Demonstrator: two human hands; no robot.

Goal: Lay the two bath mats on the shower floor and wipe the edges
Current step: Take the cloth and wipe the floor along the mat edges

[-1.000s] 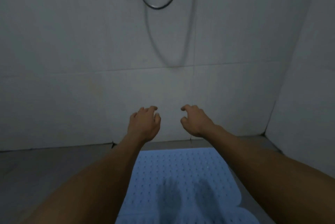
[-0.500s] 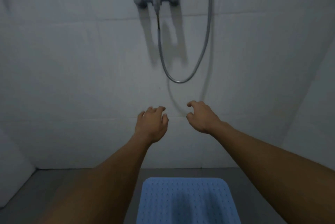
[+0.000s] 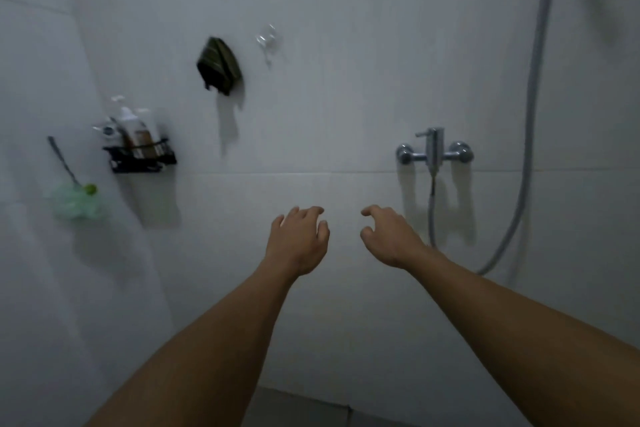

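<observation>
My left hand [image 3: 298,239] and my right hand [image 3: 389,236] reach out side by side in front of the white tiled wall, palms down. Their fingers are loosely curled and apart, and neither holds anything. A dark green cloth [image 3: 219,66] hangs on the wall up and to the left of my hands. No bath mat is in view now. Only a thin strip of the grey shower floor [image 3: 304,409] shows at the bottom between my forearms.
A chrome shower mixer [image 3: 434,151] with a grey hose [image 3: 530,122] is on the wall at right. At left hang a black wire caddy [image 3: 140,155] with bottles, a green bath sponge [image 3: 76,201] and a clear suction hook [image 3: 267,39].
The view has tilted up and swung left, off the blue mat and the floor. The cloth, the caddy and the sponge have come into view. My hands keep the same empty pose.
</observation>
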